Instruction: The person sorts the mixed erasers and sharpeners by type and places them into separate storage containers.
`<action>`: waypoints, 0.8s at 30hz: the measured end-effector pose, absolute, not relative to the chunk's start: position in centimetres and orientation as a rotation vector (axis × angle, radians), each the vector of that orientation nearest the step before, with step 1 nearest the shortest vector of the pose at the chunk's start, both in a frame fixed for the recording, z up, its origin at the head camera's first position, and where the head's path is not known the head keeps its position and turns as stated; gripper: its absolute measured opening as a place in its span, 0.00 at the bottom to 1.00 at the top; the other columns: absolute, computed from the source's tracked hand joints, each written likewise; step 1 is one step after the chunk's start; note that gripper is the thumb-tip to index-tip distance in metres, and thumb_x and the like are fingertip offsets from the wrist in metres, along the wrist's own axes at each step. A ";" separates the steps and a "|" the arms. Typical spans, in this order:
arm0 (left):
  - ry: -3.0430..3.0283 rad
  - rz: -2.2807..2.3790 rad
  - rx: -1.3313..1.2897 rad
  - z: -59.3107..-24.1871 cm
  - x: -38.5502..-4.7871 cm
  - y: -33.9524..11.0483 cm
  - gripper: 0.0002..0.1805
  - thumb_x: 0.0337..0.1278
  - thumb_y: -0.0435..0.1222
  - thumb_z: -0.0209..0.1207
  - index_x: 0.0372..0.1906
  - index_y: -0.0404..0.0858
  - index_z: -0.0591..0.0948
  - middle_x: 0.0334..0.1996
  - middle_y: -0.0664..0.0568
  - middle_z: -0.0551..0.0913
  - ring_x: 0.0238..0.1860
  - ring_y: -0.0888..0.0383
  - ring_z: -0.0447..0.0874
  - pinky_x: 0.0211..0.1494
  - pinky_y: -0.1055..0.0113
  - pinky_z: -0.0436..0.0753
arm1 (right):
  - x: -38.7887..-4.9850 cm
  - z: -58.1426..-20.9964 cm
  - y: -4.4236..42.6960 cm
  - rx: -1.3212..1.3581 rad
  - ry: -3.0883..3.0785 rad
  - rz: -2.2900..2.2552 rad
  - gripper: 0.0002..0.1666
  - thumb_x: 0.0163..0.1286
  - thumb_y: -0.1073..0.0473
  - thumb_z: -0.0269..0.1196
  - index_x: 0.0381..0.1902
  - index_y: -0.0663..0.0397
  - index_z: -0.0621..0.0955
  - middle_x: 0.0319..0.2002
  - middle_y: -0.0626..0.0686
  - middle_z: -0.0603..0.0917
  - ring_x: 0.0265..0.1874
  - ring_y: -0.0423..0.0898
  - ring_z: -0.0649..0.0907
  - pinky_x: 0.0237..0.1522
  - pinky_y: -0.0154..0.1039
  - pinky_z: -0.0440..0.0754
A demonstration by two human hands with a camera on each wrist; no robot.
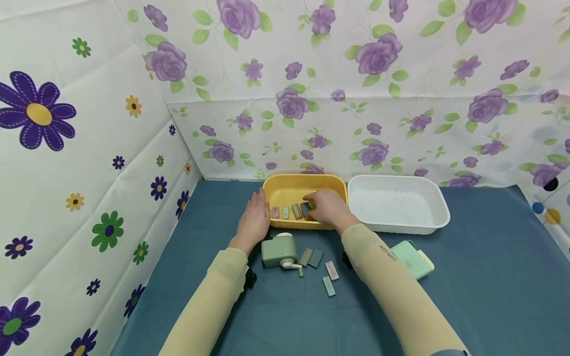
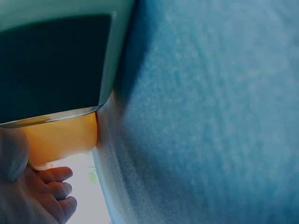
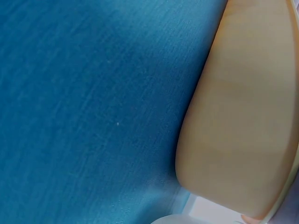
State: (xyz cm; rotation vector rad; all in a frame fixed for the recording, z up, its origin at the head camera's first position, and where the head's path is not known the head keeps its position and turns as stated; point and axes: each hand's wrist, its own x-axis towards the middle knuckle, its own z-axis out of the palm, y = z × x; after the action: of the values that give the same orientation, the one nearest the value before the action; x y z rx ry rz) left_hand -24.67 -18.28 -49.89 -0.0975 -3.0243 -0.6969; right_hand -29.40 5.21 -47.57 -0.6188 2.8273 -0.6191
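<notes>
In the head view a yellow tray (image 1: 307, 181) stands at the back of the cloth. My left hand (image 1: 255, 216) rests against its left side with straight fingers. Reaching inside the tray, my right hand (image 1: 328, 207) pinches a dark blue small block (image 1: 305, 208) at the end of a row. The row also has a pink block (image 1: 275, 212), a pale green block (image 1: 286, 212) and a tan block (image 1: 296, 211). The right wrist view shows the tray's outer wall (image 3: 243, 107) and hides the fingers. In the left wrist view, fingers (image 2: 60, 190) show beside the tray.
A green crank pencil sharpener (image 1: 278, 251) stands before the tray. Near it lie an olive block (image 1: 305, 257), a blue-grey block (image 1: 315, 258), a pink block (image 1: 331, 270) and a light blue block (image 1: 328, 286). A white tray (image 1: 398, 225) and mint-green object (image 1: 411, 259) are rightward.
</notes>
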 end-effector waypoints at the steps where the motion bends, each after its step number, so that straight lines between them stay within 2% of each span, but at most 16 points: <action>1: -3.023 -0.702 -0.099 -49.8 -24.7 -18.3 0.33 0.91 0.39 0.39 0.86 0.29 0.50 0.83 0.36 0.59 0.85 0.42 0.51 0.86 0.49 0.53 | -29.4 -47.6 5.2 -0.628 2.831 -0.624 0.33 0.69 0.53 0.77 0.70 0.50 0.84 0.63 0.53 0.87 0.59 0.54 0.84 0.67 0.53 0.81; 7: -3.018 -0.716 -0.098 -49.8 -24.7 -18.3 0.33 0.91 0.40 0.39 0.86 0.29 0.50 0.83 0.36 0.59 0.85 0.43 0.50 0.86 0.49 0.53 | -29.6 -48.3 5.5 -0.738 2.913 -0.635 0.28 0.73 0.47 0.73 0.66 0.50 0.87 0.59 0.52 0.89 0.56 0.53 0.87 0.65 0.53 0.83; 12: -3.017 -0.709 -0.095 -49.8 -24.7 -18.3 0.33 0.91 0.40 0.39 0.86 0.29 0.50 0.83 0.36 0.59 0.85 0.43 0.51 0.86 0.49 0.54 | -29.6 -48.7 5.6 -0.793 2.971 -0.668 0.23 0.76 0.48 0.70 0.64 0.49 0.88 0.56 0.51 0.90 0.54 0.53 0.88 0.62 0.52 0.85; 24: -3.017 -0.687 -0.110 -49.9 -24.6 -18.4 0.32 0.91 0.39 0.39 0.86 0.29 0.51 0.83 0.36 0.59 0.85 0.42 0.51 0.86 0.49 0.53 | -29.3 -48.6 5.6 -0.798 2.969 -0.707 0.22 0.77 0.48 0.68 0.64 0.49 0.88 0.57 0.51 0.90 0.55 0.53 0.88 0.62 0.53 0.85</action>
State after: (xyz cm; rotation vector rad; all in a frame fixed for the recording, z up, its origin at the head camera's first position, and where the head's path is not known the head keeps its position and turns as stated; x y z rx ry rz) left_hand -24.60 -18.36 -49.88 -0.1099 -3.0165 -0.6871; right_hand -29.27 5.64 -48.55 -0.7978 2.9688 -0.7068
